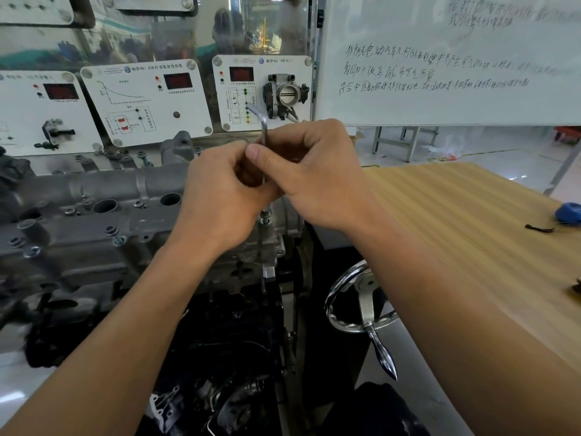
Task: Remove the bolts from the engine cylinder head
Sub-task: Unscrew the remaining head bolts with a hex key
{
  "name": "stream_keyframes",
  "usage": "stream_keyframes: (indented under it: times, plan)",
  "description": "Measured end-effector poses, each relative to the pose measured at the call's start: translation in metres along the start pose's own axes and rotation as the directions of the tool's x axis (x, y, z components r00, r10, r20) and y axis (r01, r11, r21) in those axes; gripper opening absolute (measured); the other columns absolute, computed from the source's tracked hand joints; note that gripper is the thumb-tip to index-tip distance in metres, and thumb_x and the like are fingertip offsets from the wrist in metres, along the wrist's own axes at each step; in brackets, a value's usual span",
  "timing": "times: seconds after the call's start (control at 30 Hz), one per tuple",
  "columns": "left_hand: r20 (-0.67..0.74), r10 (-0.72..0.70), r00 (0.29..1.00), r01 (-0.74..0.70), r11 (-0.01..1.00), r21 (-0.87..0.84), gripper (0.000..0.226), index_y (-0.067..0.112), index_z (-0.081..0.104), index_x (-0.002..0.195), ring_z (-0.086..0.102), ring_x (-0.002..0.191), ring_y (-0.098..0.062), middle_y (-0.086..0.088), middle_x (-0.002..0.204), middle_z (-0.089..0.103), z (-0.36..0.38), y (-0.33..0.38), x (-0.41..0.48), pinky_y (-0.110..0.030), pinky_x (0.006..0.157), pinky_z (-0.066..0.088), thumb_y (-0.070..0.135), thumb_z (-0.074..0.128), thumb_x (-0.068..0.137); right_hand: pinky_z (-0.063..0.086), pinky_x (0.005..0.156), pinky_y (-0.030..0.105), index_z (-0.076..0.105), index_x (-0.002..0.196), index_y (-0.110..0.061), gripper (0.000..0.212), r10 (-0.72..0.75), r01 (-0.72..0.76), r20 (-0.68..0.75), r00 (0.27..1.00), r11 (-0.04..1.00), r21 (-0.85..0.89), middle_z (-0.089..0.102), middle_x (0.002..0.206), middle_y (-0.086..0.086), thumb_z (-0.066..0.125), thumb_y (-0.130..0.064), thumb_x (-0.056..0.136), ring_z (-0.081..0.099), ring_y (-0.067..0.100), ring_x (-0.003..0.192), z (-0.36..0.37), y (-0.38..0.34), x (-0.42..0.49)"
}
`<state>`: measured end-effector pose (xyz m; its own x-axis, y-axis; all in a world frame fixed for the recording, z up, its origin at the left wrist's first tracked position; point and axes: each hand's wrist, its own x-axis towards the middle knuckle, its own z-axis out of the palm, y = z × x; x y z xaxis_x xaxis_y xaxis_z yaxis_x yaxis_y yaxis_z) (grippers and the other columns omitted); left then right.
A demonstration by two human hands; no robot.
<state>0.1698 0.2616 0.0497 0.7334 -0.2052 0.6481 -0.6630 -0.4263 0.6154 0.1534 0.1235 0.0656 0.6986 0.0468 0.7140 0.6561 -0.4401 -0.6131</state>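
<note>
Left hand [220,196], right hand [314,177] both pinch upright hex key [263,124]; tip in raised bolt [265,219] at right end of cylinder head [94,221]. We risk key tilting, slipping out; loose bolt dropping below.

the striped wooden table [456,221] carries a blue object [569,213] with a thin black piece [539,228] just beside it.
</note>
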Motion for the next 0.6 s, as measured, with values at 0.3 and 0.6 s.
stream_keyframes:
  times: [0.3,0.6]
  plan:
    - [-0.029,-0.015,0.999,0.012,0.995,-0.095,0.013,0.006,0.075,0.087,0.073,0.071,-0.019,-0.003,0.077,0.076,-0.003,-0.005,0.0,-0.032,0.068,0.061,0.013,0.081,0.078,0.061,0.071,0.034,0.078,0.084,-0.006,0.008,0.02,-0.019,-0.022,1.0,0.998,0.051,0.076,0.075,0.002,0.071,-0.009,0.088,0.073,0.016,0.074,0.003,0.005,0.001]
    - [0.02,0.004,1.0,-0.002,0.994,-0.109,0.013,0.015,0.073,0.093,0.072,0.074,-0.007,0.005,0.082,0.076,-0.005,-0.009,-0.004,-0.024,0.069,0.06,0.017,0.077,0.081,0.061,0.07,0.037,0.078,0.083,-0.007,0.008,0.036,-0.035,-0.02,0.999,0.998,0.053,0.076,0.074,0.003,0.072,-0.01,0.087,0.073,0.016,0.072,0.006,0.004,0.003]
